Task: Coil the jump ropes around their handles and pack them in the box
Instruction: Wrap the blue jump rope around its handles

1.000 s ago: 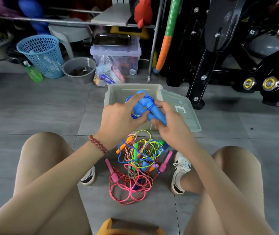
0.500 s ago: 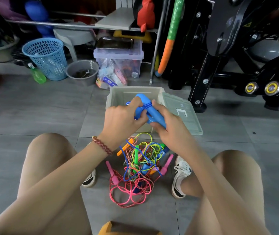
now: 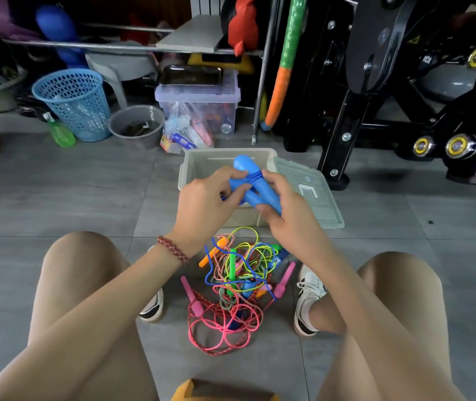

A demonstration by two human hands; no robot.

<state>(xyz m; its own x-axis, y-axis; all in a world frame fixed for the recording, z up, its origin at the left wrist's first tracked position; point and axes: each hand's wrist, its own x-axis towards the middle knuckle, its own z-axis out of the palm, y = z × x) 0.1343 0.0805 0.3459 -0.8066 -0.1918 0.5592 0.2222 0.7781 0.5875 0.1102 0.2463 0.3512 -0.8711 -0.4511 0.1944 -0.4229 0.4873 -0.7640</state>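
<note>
Now | left hand (image 3: 205,204) pinches thin blue cord (image 3: 255,177) | right hand (image 3: 287,211) grips smooth rounded blue handles (image 3: 243,165)

I see blue handles (image 3: 242,166) wound with blue cord (image 3: 255,177), a beige box (image 3: 202,166), a pale green lid (image 3: 317,204), pink, yellow and blue ropes (image 3: 236,287), a grey tiled floor (image 3: 57,198), a perforated blue basket (image 3: 74,102) and a red beaded bracelet (image 3: 173,253).

A grey tiled floor (image 3: 57,198) runs to a cluttered far edge. Far left stand a blue basket (image 3: 71,102), a green spray bottle (image 3: 61,134) just beside it, and a grey bucket (image 3: 137,125). A clear bin (image 3: 202,111) carries a dark tray (image 3: 190,75) below a shelf (image 3: 196,36). A black exercise machine (image 3: 390,82) fills the far right corner, with a green-and-orange pole (image 3: 284,68) beside it.
</note>
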